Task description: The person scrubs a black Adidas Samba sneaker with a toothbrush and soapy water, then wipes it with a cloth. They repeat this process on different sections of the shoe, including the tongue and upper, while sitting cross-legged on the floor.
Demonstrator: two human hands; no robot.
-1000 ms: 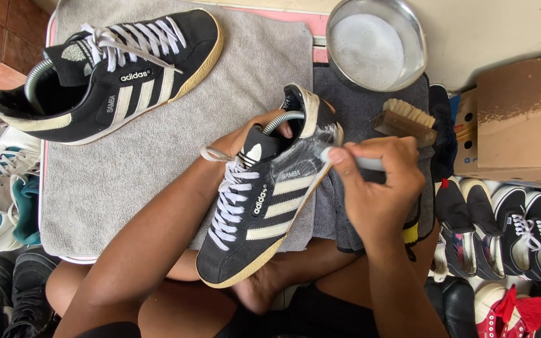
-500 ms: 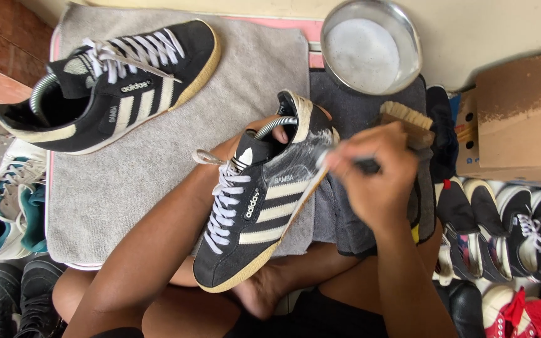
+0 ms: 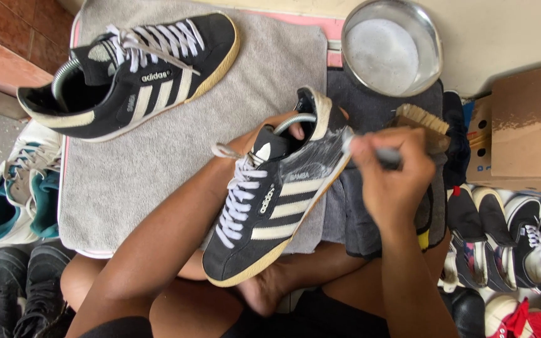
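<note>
My left hand [image 3: 283, 128] grips a black sneaker [image 3: 270, 200] with white stripes, white laces and a tan sole, fingers hooked inside its heel opening. The shoe lies tilted over my lap, toe toward me. My right hand [image 3: 386, 178] is closed around a small brush [image 3: 355, 145] whose head presses on the foamy heel side of that shoe. The matching black sneaker [image 3: 136, 72] rests on its side on a grey towel [image 3: 145, 169] at the upper left.
A metal bowl [image 3: 392, 47] of soapy water stands at the top. A wooden bristle brush [image 3: 422, 119] lies on a dark cloth [image 3: 352, 213]. A cardboard box [image 3: 524, 131] sits right. Several other shoes line both sides [image 3: 508, 231], [image 3: 17, 188].
My right hand has shifted the small brush along the heel side of the held shoe, spreading foam. The view has drifted slightly; my left hand keeps its grip.
</note>
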